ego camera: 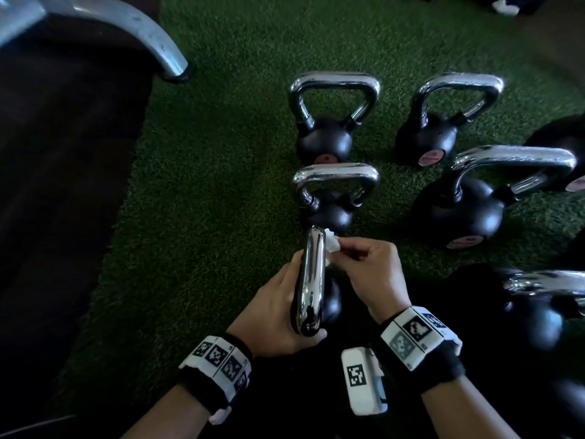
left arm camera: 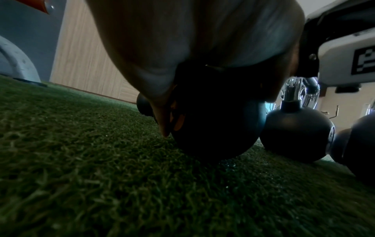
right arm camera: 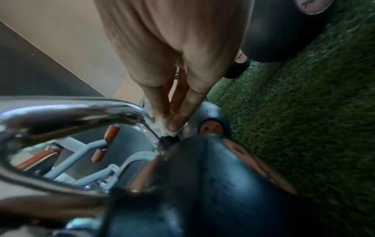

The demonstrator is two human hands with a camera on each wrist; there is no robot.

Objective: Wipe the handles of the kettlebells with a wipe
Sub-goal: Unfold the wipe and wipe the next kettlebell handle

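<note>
A black kettlebell (ego camera: 330,301) with a chrome handle (ego camera: 311,277) stands on the green turf just in front of me, its handle pointing away. My left hand (ego camera: 278,315) grips the near part of that handle from the left. My right hand (ego camera: 364,267) pinches a small white wipe (ego camera: 330,243) and presses it on the far end of the handle. In the right wrist view the fingertips (right arm camera: 178,120) hold the wipe (right arm camera: 168,129) against the chrome handle (right arm camera: 81,110) where it meets the ball. The left wrist view shows the dark kettlebell ball (left arm camera: 215,125) under my palm.
Several more black kettlebells with chrome handles stand on the turf (ego camera: 205,185): one right behind mine (ego camera: 332,191), another farther back (ego camera: 329,122), others at right (ego camera: 443,122), (ego camera: 474,198), (ego camera: 544,299). A grey machine leg (ego camera: 152,39) sits at top left beside dark flooring (ego camera: 57,185).
</note>
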